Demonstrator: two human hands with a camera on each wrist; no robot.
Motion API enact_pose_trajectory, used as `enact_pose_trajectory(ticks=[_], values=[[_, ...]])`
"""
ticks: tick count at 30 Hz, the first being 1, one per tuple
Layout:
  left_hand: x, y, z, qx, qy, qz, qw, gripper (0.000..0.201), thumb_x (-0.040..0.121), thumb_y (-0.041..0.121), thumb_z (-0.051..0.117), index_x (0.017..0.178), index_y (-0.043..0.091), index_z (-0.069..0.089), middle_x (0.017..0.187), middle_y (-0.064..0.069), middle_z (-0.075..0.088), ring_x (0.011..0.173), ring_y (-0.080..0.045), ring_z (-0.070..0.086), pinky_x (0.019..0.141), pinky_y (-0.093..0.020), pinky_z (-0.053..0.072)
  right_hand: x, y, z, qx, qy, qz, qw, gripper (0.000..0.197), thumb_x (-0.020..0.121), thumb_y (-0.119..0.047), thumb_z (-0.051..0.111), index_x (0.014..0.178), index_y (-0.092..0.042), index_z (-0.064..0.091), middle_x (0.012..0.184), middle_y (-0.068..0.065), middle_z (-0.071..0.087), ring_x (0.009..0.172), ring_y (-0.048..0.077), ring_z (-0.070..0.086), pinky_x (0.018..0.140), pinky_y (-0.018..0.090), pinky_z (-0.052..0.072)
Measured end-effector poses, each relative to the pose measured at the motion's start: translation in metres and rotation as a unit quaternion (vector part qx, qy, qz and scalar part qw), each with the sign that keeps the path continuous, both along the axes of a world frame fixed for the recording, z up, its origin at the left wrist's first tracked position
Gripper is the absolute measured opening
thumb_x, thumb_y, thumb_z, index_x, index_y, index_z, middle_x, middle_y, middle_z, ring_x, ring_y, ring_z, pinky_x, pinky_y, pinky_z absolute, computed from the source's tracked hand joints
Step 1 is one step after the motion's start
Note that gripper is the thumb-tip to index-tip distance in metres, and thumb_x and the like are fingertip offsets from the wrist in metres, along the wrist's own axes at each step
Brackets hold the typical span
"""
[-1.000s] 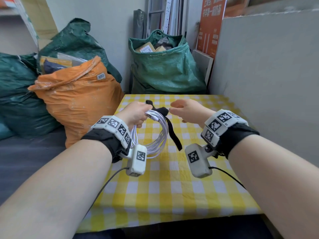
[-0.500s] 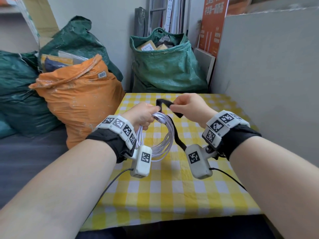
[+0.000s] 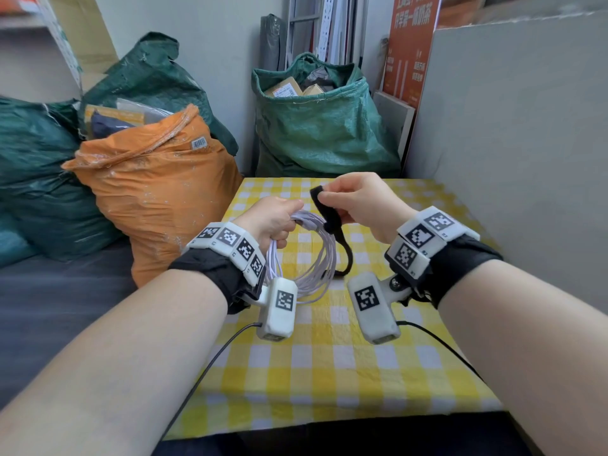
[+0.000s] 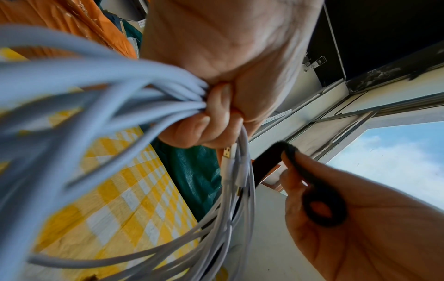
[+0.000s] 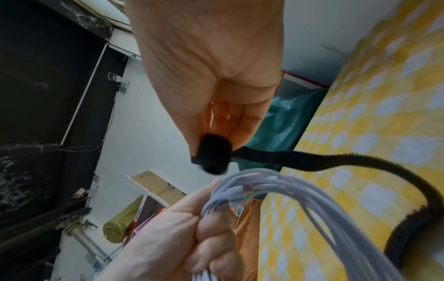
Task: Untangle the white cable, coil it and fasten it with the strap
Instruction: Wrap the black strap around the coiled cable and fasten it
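Above the tabletop's (image 3: pixel 329 373) far edge, the left hand (image 3: pixel 274 218) grips the coiled white cable (image 3: pixel 316 258); the right hand (image 3: pixel 358 200), now raised, pinches the looped black strap (image 3: pixel 324 207), not yet fastened.

Left hand (image 3: pixel 274 218) fisted, right hand (image 3: pixel 358 200) pinching

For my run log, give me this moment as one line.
left hand: grips coiled white cable | right hand: pinches black strap | strap unfastened | above checkered table
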State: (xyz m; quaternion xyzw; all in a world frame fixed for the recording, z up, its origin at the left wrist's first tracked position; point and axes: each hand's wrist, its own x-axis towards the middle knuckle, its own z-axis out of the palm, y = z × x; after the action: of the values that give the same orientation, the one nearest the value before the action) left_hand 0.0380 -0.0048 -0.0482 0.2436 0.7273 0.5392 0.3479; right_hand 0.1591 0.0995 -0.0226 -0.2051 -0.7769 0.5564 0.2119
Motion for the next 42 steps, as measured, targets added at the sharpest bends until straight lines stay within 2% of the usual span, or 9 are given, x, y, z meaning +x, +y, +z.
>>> enact_pose_trajectory(ticks=[5,10,17,21,26,29,32,36,42], values=[[0.005,-0.001,0.005,0.019,-0.016,-0.027,0.999,0.034,0.093,0.036,0.054,0.066,0.017,0.046,0.040,0.007,0.023,0.032,-0.007,0.013,0.034,-0.015,0.016,-0.004,-0.011,-0.002,0.065,-0.005,0.033,0.997,0.020,0.087,-0.001,0.063,0.078,-0.013,0.049,0.070,0.012,0.061,0.064,0.028,0.065,0.065,0.042,0.061],[0.004,-0.002,0.006,0.030,-0.036,-0.031,0.998,0.037,0.099,0.031,0.043,0.064,0.019,0.039,0.038,0.008,0.023,0.029,-0.005,0.015,0.034,-0.014,0.016,-0.007,-0.014,-0.005,0.126,0.016,0.034,0.991,0.022,0.089,0.003,0.057,0.078,-0.013,0.068,0.086,0.013,0.067,0.079,0.033,0.070,0.075,0.043,0.059],[0.004,-0.006,0.007,0.036,-0.077,-0.040,0.996,0.030,0.099,0.030,0.042,0.073,0.017,0.051,0.039,0.009,0.023,0.029,-0.004,0.014,0.036,-0.016,0.015,-0.003,-0.014,-0.001,0.255,-0.013,0.023,0.967,0.024,0.076,-0.007,0.075,0.096,-0.020,0.074,0.079,-0.014,0.061,0.074,0.009,0.049,0.067,0.014,0.043],[0.000,-0.007,0.007,0.043,-0.140,-0.046,0.988,0.041,0.100,0.031,0.037,0.080,0.014,0.068,0.041,0.008,0.023,0.028,-0.005,0.015,0.036,-0.016,0.015,0.000,-0.014,-0.001,0.277,-0.022,0.035,0.960,0.041,0.075,-0.009,0.076,0.113,-0.023,0.069,0.094,-0.013,0.059,0.077,-0.004,0.048,0.063,-0.004,0.034],[0.001,-0.011,0.013,0.048,-0.189,-0.066,0.979,0.027,0.099,0.030,0.038,0.079,0.017,0.052,0.038,0.008,0.027,0.026,-0.004,0.019,0.036,-0.016,0.019,-0.002,-0.010,-0.005,0.273,-0.033,0.029,0.961,0.051,0.073,-0.019,0.079,0.120,-0.029,0.064,0.102,-0.011,0.064,0.086,0.007,0.056,0.072,0.014,0.040],[0.000,-0.013,0.017,0.051,-0.195,-0.088,0.976,0.030,0.098,0.028,0.032,0.078,0.016,0.051,0.039,0.007,0.030,0.026,-0.005,0.020,0.037,-0.017,0.021,-0.003,-0.009,-0.009,0.248,-0.022,0.017,0.968,0.046,0.072,-0.019,0.080,0.115,-0.027,0.067,0.091,-0.015,0.064,0.064,-0.007,0.053,0.061,0.006,0.038],[-0.001,-0.014,0.020,0.057,-0.194,-0.113,0.973,0.033,0.096,0.033,0.033,0.076,0.014,0.052,0.042,0.005,0.032,0.027,-0.006,0.022,0.038,-0.017,0.022,-0.003,-0.009,-0.011,0.244,-0.019,0.010,0.970,0.042,0.072,-0.018,0.079,0.113,-0.023,0.068,0.095,-0.012,0.066,0.066,-0.009,0.052,0.067,0.012,0.041],[0.002,-0.014,0.019,0.018,-0.134,-0.124,0.983,0.022,0.097,0.031,0.045,0.092,0.013,0.056,0.051,0.003,0.039,0.030,-0.003,0.024,0.037,-0.015,0.022,-0.002,-0.012,-0.014,0.229,-0.033,0.006,0.973,0.040,0.074,-0.017,0.077,0.110,-0.024,0.063,0.093,-0.002,0.068,0.077,0.012,0.063,0.070,0.030,0.055],[0.001,-0.013,0.014,0.008,-0.081,-0.117,0.990,0.031,0.097,0.029,0.047,0.121,0.012,0.057,0.075,-0.003,0.050,0.034,-0.003,0.024,0.038,-0.016,0.024,-0.001,-0.013,-0.015,0.167,-0.061,0.011,0.984,0.042,0.072,-0.024,0.081,0.104,-0.019,0.054,0.085,0.007,0.070,0.063,0.015,0.061,0.063,0.036,0.057]])
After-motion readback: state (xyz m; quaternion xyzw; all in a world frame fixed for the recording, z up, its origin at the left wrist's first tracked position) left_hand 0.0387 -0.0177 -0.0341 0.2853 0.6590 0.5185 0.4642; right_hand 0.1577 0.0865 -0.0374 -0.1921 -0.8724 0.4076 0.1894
